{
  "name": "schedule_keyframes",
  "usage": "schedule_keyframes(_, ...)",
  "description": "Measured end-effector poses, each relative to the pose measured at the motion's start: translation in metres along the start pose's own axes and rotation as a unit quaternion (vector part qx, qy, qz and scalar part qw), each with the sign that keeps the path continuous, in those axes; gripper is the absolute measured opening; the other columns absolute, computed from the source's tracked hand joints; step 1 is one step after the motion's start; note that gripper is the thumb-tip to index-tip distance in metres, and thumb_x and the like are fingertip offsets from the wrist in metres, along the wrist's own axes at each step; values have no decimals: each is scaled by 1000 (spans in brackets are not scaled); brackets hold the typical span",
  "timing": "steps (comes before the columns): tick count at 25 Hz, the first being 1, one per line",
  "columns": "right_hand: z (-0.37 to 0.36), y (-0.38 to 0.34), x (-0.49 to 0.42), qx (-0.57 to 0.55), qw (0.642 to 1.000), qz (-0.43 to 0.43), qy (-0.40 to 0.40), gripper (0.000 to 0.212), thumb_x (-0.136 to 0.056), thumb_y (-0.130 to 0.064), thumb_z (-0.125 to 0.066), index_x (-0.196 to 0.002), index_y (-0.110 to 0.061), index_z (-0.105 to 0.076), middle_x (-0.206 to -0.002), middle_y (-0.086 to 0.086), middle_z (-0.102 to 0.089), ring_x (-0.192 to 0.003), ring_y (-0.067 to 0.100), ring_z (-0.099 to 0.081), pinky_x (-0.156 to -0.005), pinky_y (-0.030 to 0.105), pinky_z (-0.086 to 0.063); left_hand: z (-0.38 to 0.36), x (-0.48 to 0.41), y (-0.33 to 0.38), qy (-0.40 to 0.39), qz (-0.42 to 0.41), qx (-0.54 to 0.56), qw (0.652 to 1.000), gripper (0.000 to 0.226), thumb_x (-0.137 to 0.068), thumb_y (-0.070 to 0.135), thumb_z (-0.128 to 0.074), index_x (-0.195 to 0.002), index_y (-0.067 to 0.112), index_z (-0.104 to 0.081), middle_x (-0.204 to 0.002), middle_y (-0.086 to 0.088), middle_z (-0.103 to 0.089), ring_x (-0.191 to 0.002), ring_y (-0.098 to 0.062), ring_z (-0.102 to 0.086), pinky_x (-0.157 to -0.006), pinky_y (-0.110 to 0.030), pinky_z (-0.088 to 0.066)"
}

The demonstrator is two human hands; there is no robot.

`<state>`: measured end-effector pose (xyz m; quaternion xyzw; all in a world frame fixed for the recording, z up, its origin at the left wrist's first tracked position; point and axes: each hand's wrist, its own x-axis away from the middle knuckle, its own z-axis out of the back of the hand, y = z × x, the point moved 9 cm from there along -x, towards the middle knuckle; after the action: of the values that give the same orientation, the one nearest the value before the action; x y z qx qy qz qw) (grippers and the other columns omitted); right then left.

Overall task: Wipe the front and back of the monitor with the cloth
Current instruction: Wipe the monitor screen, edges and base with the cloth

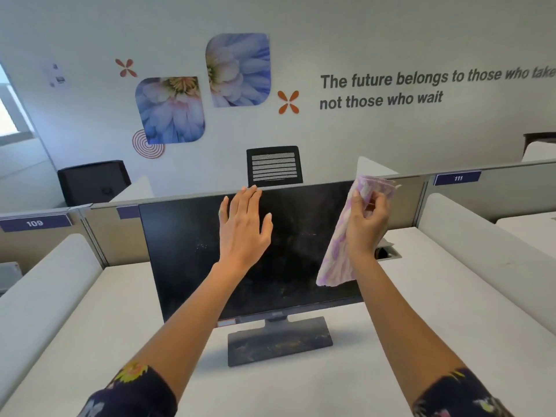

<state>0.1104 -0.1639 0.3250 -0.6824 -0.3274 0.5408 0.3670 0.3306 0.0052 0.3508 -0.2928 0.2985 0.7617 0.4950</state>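
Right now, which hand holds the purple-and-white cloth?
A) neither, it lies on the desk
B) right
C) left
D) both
B: the right hand grips the cloth in front of the monitor, while the left hand is open and holds nothing.

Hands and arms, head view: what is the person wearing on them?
The left hand and right hand are bare, with no gloves and no watch at either wrist. The forearms are uncovered. The left sleeve and right sleeve end near the elbows. They are dark fabric with a floral print in yellow, pink and white.
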Motion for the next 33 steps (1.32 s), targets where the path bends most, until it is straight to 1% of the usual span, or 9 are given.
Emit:
schedule_keyframes(1, -4, -1, -12, 6, 1000, 14, 8, 28, -96, -42, -57, -104, -15, -60, -107, 4, -60, -93, 18, -59, -74, 10, -49, -1, -4, -2, -2, -3, -11, 1000, 53, -97, 41, -46, -144, 16, -43, -151, -3, -41, -143, -22, -32, -121, -48, -16)
schedule_keyframes(3, -10, 0, -35, 30, 998, 42, 26, 32, -94, -47, -55, -99, -16, -60, -107, 2, -59, -101, 25, -57, -86, 35, -55, -5, -11, -7, -12, 4, -24, 1000, 56, -98, 44, -42, -147, 16, -39, -155, -3, -36, -146, -21, -26, -122, -46, -12)
schedule_keyframes(5, -15, 1, -56, 72, 994, 64, 43, 33, -92, -46, -55, -95, -13, -61, -106, 5, -60, -105, 28, -54, -91, 49, -49, -12, -16, -9, -24, 9, -36, 999, 61, -97, 48, -34, -150, 16, -34, -157, -2, -30, -148, -19, -20, -122, -45, -7)
schedule_keyframes(8, -23, 2, -78, 165, 980, 95, 51, 30, -92, -38, -56, -93, -9, -64, -104, 11, -62, -103, 32, -54, -95, 47, -45, -23, -22, -8, -33, -3, -55, 998, 64, -97, 50, -29, -152, 17, -30, -160, -2, -24, -149, -17, -12, -121, -43, -2)
schedule_keyframes(12, -44, 7, -83, 251, 958, 137, 0, 38, -93, -50, -46, -103, -18, -64, -118, 4, -61, -116, 26, -52, -94, 46, -45, -36, -24, -16, -16, 21, -58, 998, 64, -98, 50, -25, -152, 17, -30, -159, -2, -25, -149, -16, -11, -121, -43, -3)
schedule_keyframes(17, -60, 20, -73, 263, 945, 193, -30, 50, -102, -51, -23, -111, -18, -60, -122, 4, -63, -130, 26, -43, -116, 50, -23, -41, -23, -19, 21, 35, -41, 998, 60, -98, 50, -27, -147, 17, -40, -154, -1, -37, -147, -19, -24, -121, -45, -8)
schedule_keyframes(19, -61, 23, -73, 278, 937, 212, -18, 51, -104, -44, -22, -118, -16, -62, -123, 6, -63, -129, 27, -44, -117, 50, -21, -41, -23, -17, 32, 36, -41, 998, 59, -98, 49, -28, -146, 17, -42, -153, -1, -39, -146, -19, -26, -121, -45, -9)
schedule_keyframes(22, -64, 20, -70, 301, 923, 238, -10, 44, -105, -37, -29, -112, -13, -65, -117, 7, -64, -124, 28, -46, -117, 52, -22, -41, -22, -16, 47, 39, -38, 997, 56, -99, 46, -33, -144, 15, -44, -152, -2, -40, -145, -19, -27, -121, -44, -10)
schedule_keyframes(33, -91, 5, -38, 325, 896, 301, -39, 38, -105, -35, -32, -102, -11, -61, -108, 9, -62, -110, 30, -51, -120, 50, -17, -42, -20, -15, 71, 41, -44, 996, 53, -99, 42, -35, -144, 15, -44, -152, -3, -40, -146, -19, -25, -121, -47, -13)
